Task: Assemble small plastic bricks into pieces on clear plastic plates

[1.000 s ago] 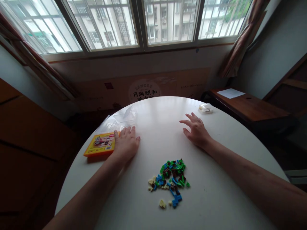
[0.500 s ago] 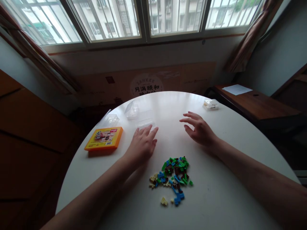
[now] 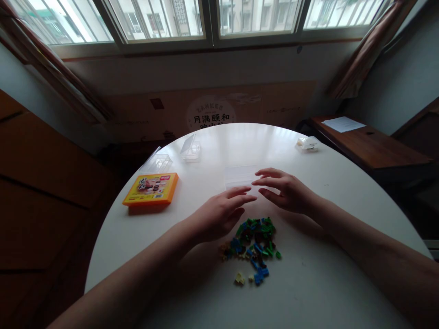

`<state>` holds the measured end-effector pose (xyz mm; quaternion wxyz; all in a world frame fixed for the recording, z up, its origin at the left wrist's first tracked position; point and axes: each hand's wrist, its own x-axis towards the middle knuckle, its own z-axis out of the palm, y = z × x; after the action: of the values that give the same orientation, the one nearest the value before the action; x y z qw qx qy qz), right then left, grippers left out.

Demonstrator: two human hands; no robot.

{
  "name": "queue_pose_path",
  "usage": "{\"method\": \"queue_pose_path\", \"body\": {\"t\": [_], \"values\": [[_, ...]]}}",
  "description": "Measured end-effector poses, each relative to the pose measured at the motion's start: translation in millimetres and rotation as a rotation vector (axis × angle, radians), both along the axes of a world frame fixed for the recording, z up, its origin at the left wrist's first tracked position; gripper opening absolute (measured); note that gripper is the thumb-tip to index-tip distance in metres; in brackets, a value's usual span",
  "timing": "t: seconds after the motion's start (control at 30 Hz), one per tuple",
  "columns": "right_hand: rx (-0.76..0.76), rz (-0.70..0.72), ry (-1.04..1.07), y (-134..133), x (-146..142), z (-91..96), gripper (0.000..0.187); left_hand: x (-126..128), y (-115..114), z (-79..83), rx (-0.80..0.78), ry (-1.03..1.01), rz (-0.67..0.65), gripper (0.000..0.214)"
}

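My left hand (image 3: 224, 212) is just beyond the left side of a pile of small building bricks (image 3: 255, 237) in green, blue, brown and pale yellow. Its fingers are stretched out and point right. Opposite it, my right hand (image 3: 284, 189) has its fingers spread and pointing left. A clear plastic box (image 3: 240, 176), faint against the white table, lies just past the fingertips of both hands. Whether any fingertip touches it I cannot tell. A few blue and yellow bricks trail from the pile toward me.
On the left of the white round table (image 3: 308, 283) lie an orange and yellow box (image 3: 151, 189) and two open clear plastic cases, one nearer (image 3: 159, 162) and one farther (image 3: 191, 151). A small clear packet (image 3: 307, 144) sits at the far right. A wooden desk (image 3: 373, 141) stands beyond.
My left hand has moved right, close to my right hand. The clear box has shifted right along the table, away from the open cases. The view has tilted slightly down.
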<state>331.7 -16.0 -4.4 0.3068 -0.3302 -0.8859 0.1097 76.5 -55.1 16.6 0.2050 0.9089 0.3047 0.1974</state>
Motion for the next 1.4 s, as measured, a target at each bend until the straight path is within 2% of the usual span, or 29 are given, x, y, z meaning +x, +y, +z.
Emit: {"method": "queue_pose_path", "body": {"t": [0.13, 0.2, 0.27, 0.37, 0.47, 0.57, 0.67, 0.77, 0.9, 1.0, 1.2, 1.3, 1.4], "values": [[-0.017, 0.062, -0.074, 0, -1, 1.7, 0.025, -2, -2, 11.0, 0.012, -0.081, -0.053, 0.039], [-0.013, 0.059, -0.086, -1, -1, 1.9, 0.023, -4, -4, 21.5, 0.067, -0.044, -0.064, 0.024], [-0.004, 0.053, -0.082, -1, -2, 2.6, 0.02, -5, -7, 32.1, 0.09, 0.086, -0.087, 0.012], [0.019, 0.05, -0.075, -4, -1, 8.7, 0.02, -9, -9, 40.8, 0.007, 0.333, -0.112, 0.02], [0.017, 0.068, -0.111, -14, -3, 23.5, 0.027, -11, -6, 38.3, -0.066, 0.455, -0.113, 0.022], [-0.052, 0.158, -0.206, -31, -9, 40.4, 0.025, -11, -1, 30.6, -0.091, 0.449, -0.12, 0.026], [-0.169, 0.261, -0.355, -45, -18, 48.3, 0.026, -10, 2, 23.9, -0.1, 0.422, -0.123, 0.029], [-0.232, 0.282, -0.407, -50, -23, 46.1, 0.028, -11, 4, 20.3, -0.127, 0.385, -0.104, 0.022], [-0.265, 0.255, -0.375, -43, -17, 40.8, 0.022, -14, 9, 20.3, -0.228, 0.341, -0.087, 0.011], [-0.305, 0.235, -0.335, -36, -9, 41.5, 0.022, -14, 11, 22.8, -0.255, 0.34, -0.062, 0.012], [-0.452, 0.249, -0.306, -34, -4, 46.8, 0.028, 3, -8, 24.1, -0.123, 0.452, 0.09, 0.036], [-0.461, 0.282, -0.284, -38, -9, 45.6, 0.023, 8, -14, 19.7, -0.065, 0.47, 0.128, 0.028], [-0.448, 0.3, -0.28, -40, -13, 43.3, 0.018, 6, -11, 16.2, -0.084, 0.434, 0.126, 0.02]]}}
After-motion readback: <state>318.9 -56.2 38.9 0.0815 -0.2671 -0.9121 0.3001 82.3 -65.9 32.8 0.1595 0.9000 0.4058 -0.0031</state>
